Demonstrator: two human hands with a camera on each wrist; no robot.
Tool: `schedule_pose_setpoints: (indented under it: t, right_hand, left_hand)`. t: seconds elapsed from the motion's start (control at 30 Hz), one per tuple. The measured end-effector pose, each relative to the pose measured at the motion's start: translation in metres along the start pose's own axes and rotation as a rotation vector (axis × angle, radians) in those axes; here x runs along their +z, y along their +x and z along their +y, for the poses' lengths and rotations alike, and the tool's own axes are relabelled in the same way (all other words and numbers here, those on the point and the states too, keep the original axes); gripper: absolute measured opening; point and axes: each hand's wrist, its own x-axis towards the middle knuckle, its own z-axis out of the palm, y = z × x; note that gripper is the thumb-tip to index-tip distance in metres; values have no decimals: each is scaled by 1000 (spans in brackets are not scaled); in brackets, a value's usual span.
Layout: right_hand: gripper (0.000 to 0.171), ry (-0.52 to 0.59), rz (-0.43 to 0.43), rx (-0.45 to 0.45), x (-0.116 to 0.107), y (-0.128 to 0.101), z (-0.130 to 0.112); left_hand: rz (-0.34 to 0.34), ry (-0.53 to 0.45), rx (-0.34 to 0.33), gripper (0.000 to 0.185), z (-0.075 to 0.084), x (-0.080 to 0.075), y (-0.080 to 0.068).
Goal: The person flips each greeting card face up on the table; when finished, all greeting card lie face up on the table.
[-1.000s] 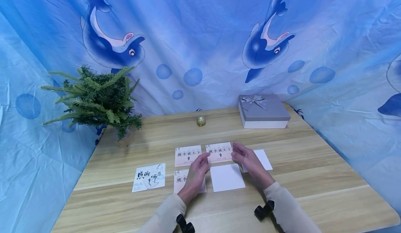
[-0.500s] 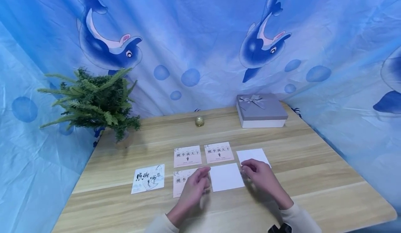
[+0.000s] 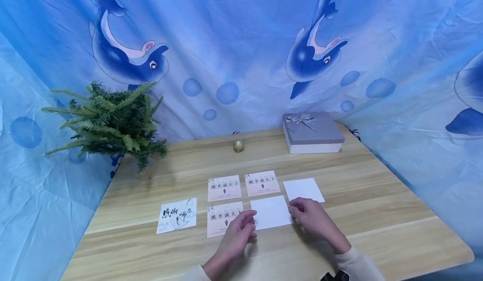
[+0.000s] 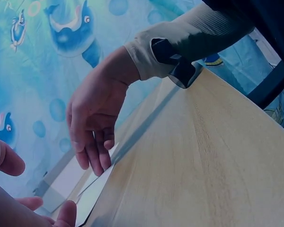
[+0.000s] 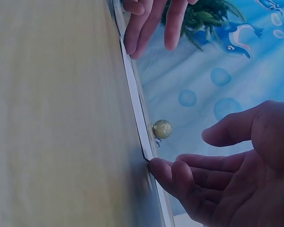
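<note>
A plain white card (image 3: 270, 214) lies flat on the wooden table between my two hands. My left hand (image 3: 234, 237) is at its left edge, partly over the lower pink card with Chinese characters (image 3: 216, 224). At the right edge, my right hand (image 3: 316, 219) touches the white card with its fingertips (image 5: 154, 165), its thumb standing apart. In the right wrist view, the left fingertips (image 5: 131, 51) also meet the card's edge. Neither hand grips anything. Another white card (image 3: 304, 189) lies just beyond my right hand.
Two pink cards, one left (image 3: 224, 188) and one right (image 3: 262, 183), lie behind. A "thanks to teachers" calligraphy card (image 3: 176, 216) is at the left. Further back are a gold ball (image 3: 238, 145), a grey-lidded gift box (image 3: 315, 134) and a potted fir (image 3: 113, 121).
My right hand has come back from the upper pink card, past the right white card, to the near white card's right edge. My left hand has shifted nearer to me.
</note>
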Motion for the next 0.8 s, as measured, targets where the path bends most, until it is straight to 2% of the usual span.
schedule_pose_setpoints:
  t: [0.17, 0.27, 0.37, 0.53, 0.7, 0.8]
  right_hand:
    - [18, -2, 16, 26, 3, 0, -1]
    - [21, 56, 24, 50, 3, 1, -1]
    - [21, 91, 46, 38, 3, 2, -2]
    - [18, 92, 106, -56, 3, 2, -3]
    - [24, 108, 155, -147, 6, 2, -3]
    - [26, 136, 173, -177, 7, 1, -3]
  left_hand:
    - [23, -11, 0, 46, -3, 0, 1]
    - [81, -39, 21, 45, -5, 0, 1]
    - [146, -97, 54, 43, -7, 0, 2]
    - [182, -186, 88, 41, -6, 0, 2]
    - [184, -271, 117, 41, -5, -1, 2]
    - [218, -295, 123, 38, -4, -1, 3]
